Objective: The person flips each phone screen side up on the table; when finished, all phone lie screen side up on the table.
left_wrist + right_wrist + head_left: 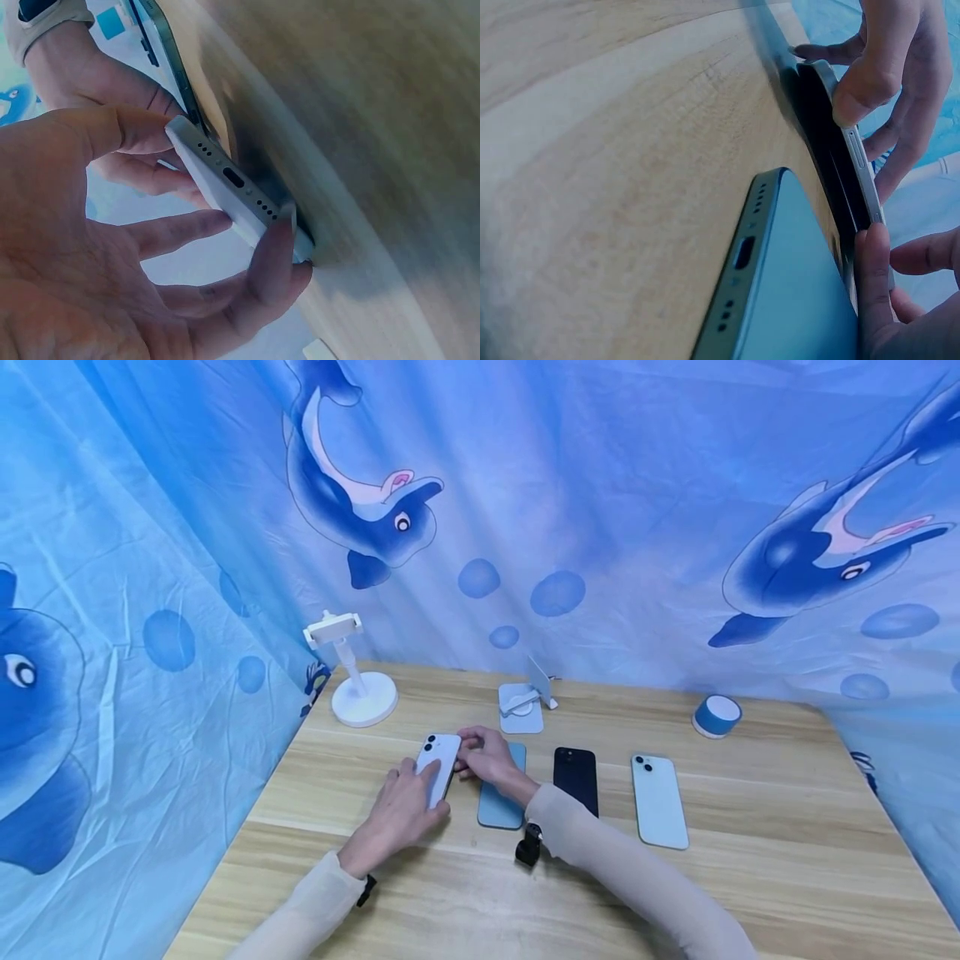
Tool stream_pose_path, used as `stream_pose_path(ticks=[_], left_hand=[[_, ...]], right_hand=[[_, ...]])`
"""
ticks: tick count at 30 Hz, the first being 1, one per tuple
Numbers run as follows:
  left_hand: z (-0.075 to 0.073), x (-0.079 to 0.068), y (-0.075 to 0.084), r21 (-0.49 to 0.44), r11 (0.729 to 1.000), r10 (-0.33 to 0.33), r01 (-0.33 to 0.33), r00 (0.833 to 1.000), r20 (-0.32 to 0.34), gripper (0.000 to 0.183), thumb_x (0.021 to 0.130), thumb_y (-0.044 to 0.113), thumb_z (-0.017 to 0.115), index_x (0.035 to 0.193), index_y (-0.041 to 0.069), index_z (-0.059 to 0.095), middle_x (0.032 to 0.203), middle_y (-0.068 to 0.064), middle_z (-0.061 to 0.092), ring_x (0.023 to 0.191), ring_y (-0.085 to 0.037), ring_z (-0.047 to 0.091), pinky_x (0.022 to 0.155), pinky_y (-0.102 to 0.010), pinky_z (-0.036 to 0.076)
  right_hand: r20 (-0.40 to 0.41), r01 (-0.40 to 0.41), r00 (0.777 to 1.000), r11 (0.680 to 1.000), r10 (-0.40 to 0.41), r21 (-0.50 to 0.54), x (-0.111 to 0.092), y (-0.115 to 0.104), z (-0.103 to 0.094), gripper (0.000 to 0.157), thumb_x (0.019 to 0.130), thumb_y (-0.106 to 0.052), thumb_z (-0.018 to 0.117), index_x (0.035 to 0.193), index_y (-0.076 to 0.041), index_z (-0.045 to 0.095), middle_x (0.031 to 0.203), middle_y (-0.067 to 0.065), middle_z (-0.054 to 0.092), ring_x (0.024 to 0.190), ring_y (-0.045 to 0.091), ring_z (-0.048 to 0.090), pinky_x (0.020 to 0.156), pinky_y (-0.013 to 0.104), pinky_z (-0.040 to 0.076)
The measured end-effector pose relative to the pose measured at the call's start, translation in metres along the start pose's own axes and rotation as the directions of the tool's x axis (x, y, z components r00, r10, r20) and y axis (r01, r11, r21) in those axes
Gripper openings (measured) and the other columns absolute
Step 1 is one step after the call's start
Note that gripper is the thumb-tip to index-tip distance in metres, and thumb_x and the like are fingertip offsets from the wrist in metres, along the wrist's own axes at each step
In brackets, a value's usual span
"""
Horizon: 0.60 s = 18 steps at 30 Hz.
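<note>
A white smartphone [447,749], its camera side up, is between my two hands at the left-middle of the table. My left hand [401,806] grips it across the lower part, thumb on one long edge and fingers over the back and other edge. In the right wrist view the white phone [860,161] stands tilted, its dark screen facing the table. My right hand [486,756] pinches its right edge near the camera end. Under the right wrist lies a blue smartphone [501,808], partly hidden. The left wrist view shows the white phone's charging port end [234,178].
A black smartphone [576,772] and a pale green smartphone [660,802] lie to the right. Behind are a white phone stand [363,697], a folding light-blue stand [522,718] and a small blue-and-white cylinder [716,717]. A dolphin-print curtain [637,485] hangs behind the wooden table [787,860].
</note>
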State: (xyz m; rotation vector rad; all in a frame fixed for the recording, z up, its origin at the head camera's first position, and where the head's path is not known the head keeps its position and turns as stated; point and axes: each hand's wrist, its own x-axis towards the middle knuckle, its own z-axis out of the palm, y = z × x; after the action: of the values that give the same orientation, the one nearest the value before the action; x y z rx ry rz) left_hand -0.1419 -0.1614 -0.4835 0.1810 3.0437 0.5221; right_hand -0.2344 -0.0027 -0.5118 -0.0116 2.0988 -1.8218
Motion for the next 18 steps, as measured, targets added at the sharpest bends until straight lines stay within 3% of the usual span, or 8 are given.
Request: stream_pose_path(ticks=[10, 18], left_hand=[[-0.0016, -0.0012, -0.0003, -0.042, 0.999, -0.013, 0.014, 1.000, 0.017, 0.076, 0.087, 0.037, 0.078, 0.152, 0.008, 0.053, 0.137, -0.029, 0.054, 0.101, -0.035, 0.058, 0.078, -0.045, 0.052], [-0.0074, -0.0021, -0.0034, -0.054, 0.998, 0.021, -0.019, 0.999, 0.036, 0.072, 0.090, 0.033, 0.076, 0.154, 0.012, 0.052, 0.139, -0.027, 0.057, 0.099, -0.033, 0.062, 0.083, -0.047, 0.054]], right_hand=[[0.024, 0.031, 0.999, 0.999, -0.032, 0.030, -0.0003, 0.0042, -0.0040, 0.047, 0.089, 0.009, 0.066, 0.135, -0.002, 0.063, 0.112, 0.015, 0.066, 0.072, 0.015, 0.071, 0.067, 0.030, 0.063], [0.041, 0.059, 0.997, 0.997, -0.061, 0.055, -0.0023, 0.0036, -0.0057, 0.049, 0.090, 0.005, 0.071, 0.138, -0.002, 0.061, 0.117, 0.017, 0.066, 0.074, 0.013, 0.072, 0.072, 0.032, 0.064]])
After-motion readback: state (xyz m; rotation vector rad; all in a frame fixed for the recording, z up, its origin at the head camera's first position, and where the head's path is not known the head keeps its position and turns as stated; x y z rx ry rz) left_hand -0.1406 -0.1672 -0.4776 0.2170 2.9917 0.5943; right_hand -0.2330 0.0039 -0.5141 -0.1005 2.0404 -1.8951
